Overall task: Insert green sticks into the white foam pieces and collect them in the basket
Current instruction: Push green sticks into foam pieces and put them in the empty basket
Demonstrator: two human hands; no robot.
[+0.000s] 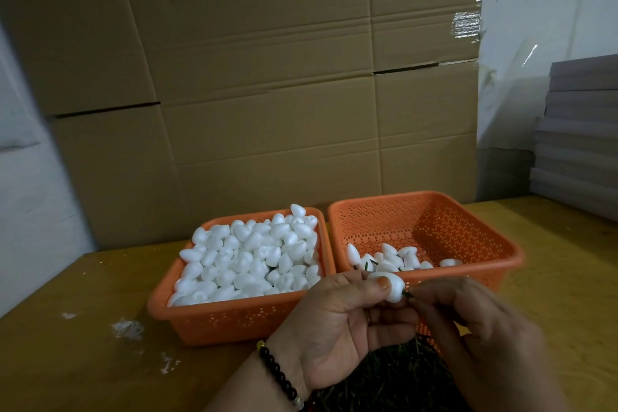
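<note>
Cardboard boxes (pixel 254 77) behind wooden table (pixel 83 328).

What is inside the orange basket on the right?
The right basket holds about a dozen white foam pieces; one green stick shows among them. The hands and near rim cover its front part.

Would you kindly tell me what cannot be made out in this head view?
- Green stick: only a short tip shows; the right hand covers the rest, and the foam piece hides how deep it sits.
- Dark pile of sticks: dim, behind both hands and cut by the bottom edge.
- Left hand: its fingers hide the foam piece's underside.
</note>
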